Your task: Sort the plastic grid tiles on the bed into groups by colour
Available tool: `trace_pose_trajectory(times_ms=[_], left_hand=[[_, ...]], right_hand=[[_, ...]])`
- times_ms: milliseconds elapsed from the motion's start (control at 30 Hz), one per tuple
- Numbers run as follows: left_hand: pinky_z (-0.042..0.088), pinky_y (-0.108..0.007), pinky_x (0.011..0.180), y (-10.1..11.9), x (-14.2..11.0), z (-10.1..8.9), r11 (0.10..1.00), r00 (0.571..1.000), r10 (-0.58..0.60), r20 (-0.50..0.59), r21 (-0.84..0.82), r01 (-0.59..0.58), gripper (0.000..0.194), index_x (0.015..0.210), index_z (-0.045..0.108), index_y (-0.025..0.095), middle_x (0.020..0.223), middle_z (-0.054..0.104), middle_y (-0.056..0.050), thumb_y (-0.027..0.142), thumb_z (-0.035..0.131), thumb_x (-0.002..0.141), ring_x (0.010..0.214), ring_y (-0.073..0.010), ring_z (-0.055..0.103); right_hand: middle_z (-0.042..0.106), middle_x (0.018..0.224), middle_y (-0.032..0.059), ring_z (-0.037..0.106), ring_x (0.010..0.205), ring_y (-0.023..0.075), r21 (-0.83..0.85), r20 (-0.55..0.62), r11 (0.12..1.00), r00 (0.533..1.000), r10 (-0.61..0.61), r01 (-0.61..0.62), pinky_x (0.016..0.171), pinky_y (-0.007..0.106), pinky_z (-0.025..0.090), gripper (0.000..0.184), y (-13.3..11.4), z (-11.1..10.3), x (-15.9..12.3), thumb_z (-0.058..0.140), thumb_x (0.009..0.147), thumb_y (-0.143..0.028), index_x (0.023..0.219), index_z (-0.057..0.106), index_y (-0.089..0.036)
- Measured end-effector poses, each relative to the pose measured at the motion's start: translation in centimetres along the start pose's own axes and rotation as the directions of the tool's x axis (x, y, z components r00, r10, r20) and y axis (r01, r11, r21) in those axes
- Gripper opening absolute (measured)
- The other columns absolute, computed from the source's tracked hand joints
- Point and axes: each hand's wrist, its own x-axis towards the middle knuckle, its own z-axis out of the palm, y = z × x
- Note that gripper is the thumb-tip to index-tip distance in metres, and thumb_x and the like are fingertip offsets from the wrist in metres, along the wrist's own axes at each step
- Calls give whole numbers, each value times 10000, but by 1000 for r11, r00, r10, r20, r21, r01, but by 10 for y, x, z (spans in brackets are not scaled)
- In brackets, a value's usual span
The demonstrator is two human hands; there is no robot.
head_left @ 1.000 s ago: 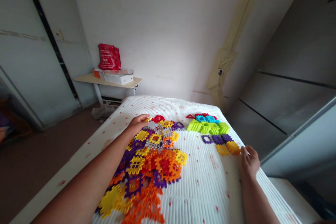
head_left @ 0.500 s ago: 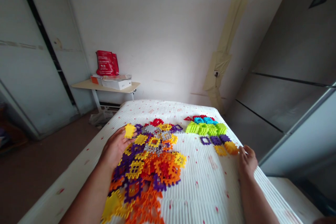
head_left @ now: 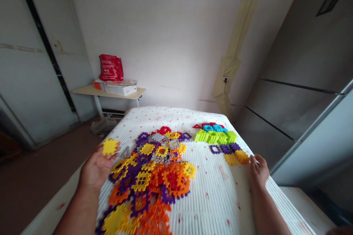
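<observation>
We think this is a home, because we see a tall grey fridge (head_left: 292,77), a dotted cover (head_left: 209,191) and colourful toy pieces (head_left: 156,177).

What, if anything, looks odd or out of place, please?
The tan tape: it runs up the wall and widens around the socket, like a rough patch. The pile on the left is jumbled, unlike the colour-grouped pieces on the right; no damage shows.

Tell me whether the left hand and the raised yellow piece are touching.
Touching. The head view shows the yellow piece held up in the left hand, which shows directly below and beside it.
</observation>
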Motion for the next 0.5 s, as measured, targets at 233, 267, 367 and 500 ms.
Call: trace_pose_trajectory(times_ms=[233, 267, 367, 500], left_hand=[[531, -266, 600, -13, -4, 6, 999, 993, 20, 118, 42, -25, 303, 778, 667, 210, 807, 709, 8, 240, 758, 490, 710, -174, 653], [533, -265, 603, -14, -5, 7, 998, 991, 23, 132, 55, -31, 310, 783, 675, 204, 806, 708, 4, 230, 762, 486, 709, -175, 652], [537, -263, 606, -16, -8, 9, 996, 988, 27, 150, 83, -40, 309, 803, 694, 195, 807, 711, -13, 224, 762, 503, 711, -179, 650], [536, -262, 582, -15, -9, 10, 990, 988, 57, 146, 117, -75, 307, 795, 705, 200, 815, 713, -13, 237, 770, 497, 715, -190, 655]], right_hand=[[617, 857, 88, 545, 772, 243, 1, 2, 1000, 1000, 15, -15, 702, 340, 405, 495, -1, 0, -1, 494, 678, -487, 1007, 604, -134], [616, 865, 89, 546, 776, 244, -3, 3, 1000, 1000, 13, -13, 705, 340, 405, 500, -1, 0, -1, 488, 680, -492, 1011, 601, -135], [616, 868, 87, 548, 775, 243, -12, 0, 1000, 1000, 9, -9, 711, 339, 406, 501, 0, 0, -2, 480, 687, -499, 1016, 600, -140], [616, 854, 85, 548, 771, 243, -19, 2, 1000, 1000, 8, -8, 718, 342, 408, 499, 2, 1, 0, 486, 686, -495, 1014, 603, -137]])
